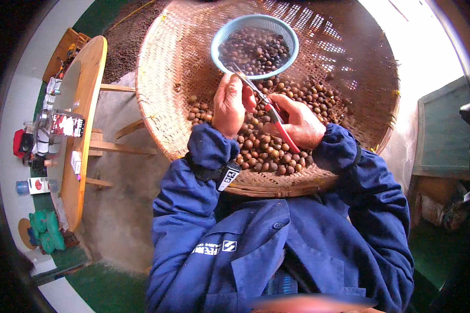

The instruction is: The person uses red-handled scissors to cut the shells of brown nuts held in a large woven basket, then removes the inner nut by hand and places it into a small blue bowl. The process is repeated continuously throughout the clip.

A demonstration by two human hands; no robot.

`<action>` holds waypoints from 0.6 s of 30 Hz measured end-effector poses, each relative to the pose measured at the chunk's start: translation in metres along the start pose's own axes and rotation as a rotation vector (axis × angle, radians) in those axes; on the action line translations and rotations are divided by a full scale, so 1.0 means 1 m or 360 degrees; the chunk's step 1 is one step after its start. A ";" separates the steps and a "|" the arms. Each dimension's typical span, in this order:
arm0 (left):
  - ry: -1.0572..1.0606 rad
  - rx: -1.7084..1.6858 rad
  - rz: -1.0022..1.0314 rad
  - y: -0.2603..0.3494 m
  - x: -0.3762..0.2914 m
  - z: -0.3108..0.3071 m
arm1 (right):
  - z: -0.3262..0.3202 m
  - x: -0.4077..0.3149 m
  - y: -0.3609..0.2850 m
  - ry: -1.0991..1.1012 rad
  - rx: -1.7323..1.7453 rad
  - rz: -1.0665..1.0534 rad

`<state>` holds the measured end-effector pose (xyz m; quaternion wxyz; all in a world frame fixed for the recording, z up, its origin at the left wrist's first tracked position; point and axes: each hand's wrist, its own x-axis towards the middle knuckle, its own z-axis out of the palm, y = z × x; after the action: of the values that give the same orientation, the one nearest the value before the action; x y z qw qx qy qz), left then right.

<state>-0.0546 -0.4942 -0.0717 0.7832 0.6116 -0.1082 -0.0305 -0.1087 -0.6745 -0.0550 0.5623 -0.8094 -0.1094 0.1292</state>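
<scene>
In my right hand is a pair of scissors with red handles; the blades point up and left towards my left hand. The fingertips of that hand are pinched together at the blades around something small, mostly hidden, perhaps a nut. Both hands are over a large round woven bamboo tray. Loose round brown nuts or fruits lie in the tray beneath and around my hands. Just beyond my fingers stands a light blue plastic basket, holding many darker ones.
At the left stands a wooden table with a phone showing a lit screen and a small white box. Its legs reach near the tray's rim. Green mesh bags lie at the lower left. A green panel stands at the right.
</scene>
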 end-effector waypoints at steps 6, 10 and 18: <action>0.0073 0.0196 0.0086 -0.003 -0.001 -0.002 | 0.005 0.000 0.005 -0.0046 0.0151 -0.0030; -0.0009 0.0282 0.0101 0.003 0.000 -0.007 | 0.000 -0.003 0.004 -0.0104 0.0154 -0.0039; -0.0161 0.0082 -0.0093 0.017 0.000 -0.021 | -0.010 -0.004 0.004 -0.0065 -0.0057 -0.0156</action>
<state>-0.0517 -0.4698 -0.0599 0.7595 0.6320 -0.1305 -0.0814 -0.1090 -0.6862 -0.0545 0.5509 -0.8103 -0.1626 0.1159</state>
